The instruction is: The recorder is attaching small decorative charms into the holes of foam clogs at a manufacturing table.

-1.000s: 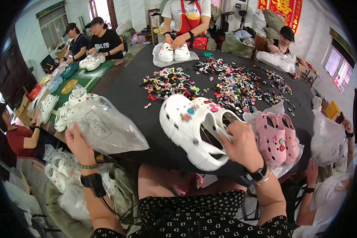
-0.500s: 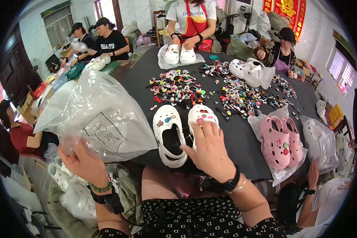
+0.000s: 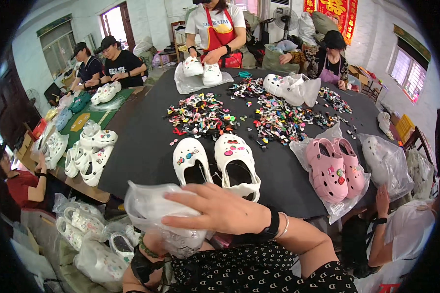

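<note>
A pair of white clogs with colourful shoe charms, the left clog (image 3: 187,147) and the right clog (image 3: 239,152), stands side by side on the black table, toes pointing away from me. Below their heels I have a clear plastic bag (image 3: 149,207), bunched up near my lap. My right hand (image 3: 220,210) reaches across it, palm down, its stretched-out fingers lying over the bag. At the bag's lower left is my left hand (image 3: 154,240); the plastic hides its fingers.
Loose shoe charms (image 3: 200,116) lie heaped beyond the clogs. Pink clogs (image 3: 326,178) rest on plastic at right. Across the table a co-worker (image 3: 215,36) handles white clogs. Bagged white clogs (image 3: 100,259) fill a sack at lower left; more white clogs (image 3: 97,163) stand on the left table.
The bag, held out wide at left, is now gathered in front of my lap. My right hand has left the right clog and moved down-left onto the bag. The view has shifted.
</note>
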The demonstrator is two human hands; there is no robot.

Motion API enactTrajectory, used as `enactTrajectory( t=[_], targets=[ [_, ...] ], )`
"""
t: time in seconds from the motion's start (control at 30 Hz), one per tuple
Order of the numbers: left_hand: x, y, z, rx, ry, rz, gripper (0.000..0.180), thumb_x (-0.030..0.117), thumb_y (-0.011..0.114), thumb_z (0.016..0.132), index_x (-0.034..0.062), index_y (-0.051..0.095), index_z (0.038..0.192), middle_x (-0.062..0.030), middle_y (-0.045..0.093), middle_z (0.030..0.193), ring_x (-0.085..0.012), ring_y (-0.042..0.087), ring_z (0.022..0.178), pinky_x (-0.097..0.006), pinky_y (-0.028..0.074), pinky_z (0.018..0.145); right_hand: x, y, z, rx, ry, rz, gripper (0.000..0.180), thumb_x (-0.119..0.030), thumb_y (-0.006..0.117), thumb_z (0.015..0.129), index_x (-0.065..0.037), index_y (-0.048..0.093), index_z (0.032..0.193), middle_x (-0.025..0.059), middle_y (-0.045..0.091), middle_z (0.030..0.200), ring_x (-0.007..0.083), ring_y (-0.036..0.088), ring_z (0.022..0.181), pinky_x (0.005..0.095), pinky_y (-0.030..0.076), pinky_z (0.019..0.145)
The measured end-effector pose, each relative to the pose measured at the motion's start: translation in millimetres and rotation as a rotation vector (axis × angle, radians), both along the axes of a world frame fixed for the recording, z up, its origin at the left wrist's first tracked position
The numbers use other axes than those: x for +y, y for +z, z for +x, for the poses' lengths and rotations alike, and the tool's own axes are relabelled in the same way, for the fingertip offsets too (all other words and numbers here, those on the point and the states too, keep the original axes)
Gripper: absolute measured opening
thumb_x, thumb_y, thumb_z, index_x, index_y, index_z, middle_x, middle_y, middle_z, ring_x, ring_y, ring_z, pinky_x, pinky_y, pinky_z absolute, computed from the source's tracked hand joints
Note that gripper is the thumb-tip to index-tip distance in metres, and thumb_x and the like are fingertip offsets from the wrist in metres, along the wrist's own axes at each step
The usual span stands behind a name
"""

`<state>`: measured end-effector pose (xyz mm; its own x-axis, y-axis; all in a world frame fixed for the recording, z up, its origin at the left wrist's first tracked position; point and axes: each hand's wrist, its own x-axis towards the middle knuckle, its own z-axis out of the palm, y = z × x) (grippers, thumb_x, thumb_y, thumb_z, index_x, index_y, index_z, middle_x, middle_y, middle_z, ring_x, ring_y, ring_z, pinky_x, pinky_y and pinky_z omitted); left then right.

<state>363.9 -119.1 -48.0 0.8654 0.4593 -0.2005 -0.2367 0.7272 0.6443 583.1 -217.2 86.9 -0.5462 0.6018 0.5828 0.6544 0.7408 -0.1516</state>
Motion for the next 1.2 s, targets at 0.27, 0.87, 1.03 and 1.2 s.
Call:
enactTrajectory(
  t=[0.27, 0.87, 1.03, 1.2],
  targets=[
    [-18, 85, 40, 0.152, -0.261, 0.086, 0.049, 0.007, 0.063, 0.09, 0.0012, 0.046, 0.135, -0.0115, 0.06, 0.124, -0.0211, 0.061, 0.111, -0.04, 0.051, 0.099, -28, -4, 24, -0.073, -0.141, -0.142, 0.043, -0.012, 0.054, 0.081, -0.007, 0.057, 0.123, 0.01, 0.061, 0.107, 0.0261, 0.06, 0.092, 0.0362, 0.05, 0.078],
    [-34, 99, 25, 0.442, -0.331, 1.061, 0.077, 0.02, 0.077, 0.078, 0.0067, 0.039, 0.144, -0.0209, 0.058, 0.127, -0.0201, 0.064, 0.105, -0.03, 0.051, 0.089, -32, -5, 24, 0.416, -0.256, -0.348, 0.04, 0.005, 0.063, 0.06, -0.004, 0.066, 0.099, 0.0128, 0.065, 0.088, 0.0341, 0.064, 0.084, 0.0392, 0.052, 0.072],
    [-49, 62, 50, 0.19, 0.521, 0.797, 0.036, -0.005, 0.057, 0.084, 0.0023, 0.054, 0.119, -0.0103, 0.067, 0.105, -0.014, 0.065, 0.092, -0.029, 0.056, 0.077, -27, -35, -14, 0.574, -0.419, -0.17, 0.062, 0.006, 0.067, 0.061, -0.007, 0.059, 0.121, 0.0185, 0.054, 0.114, 0.0379, 0.057, 0.102, 0.0398, 0.05, 0.084],
    [-25, 70, 60, 0.045, 0.618, 0.29, 0.024, -0.005, 0.051, 0.089, -0.0042, 0.055, 0.112, -0.0118, 0.066, 0.105, -0.0196, 0.067, 0.093, -0.034, 0.056, 0.084, -21, -48, -39, 0.541, -0.321, -0.134, 0.078, 0.007, 0.068, 0.065, 0.005, 0.039, 0.138, 0.0314, 0.04, 0.133, 0.0457, 0.044, 0.124, 0.0441, 0.041, 0.101]
  ],
)
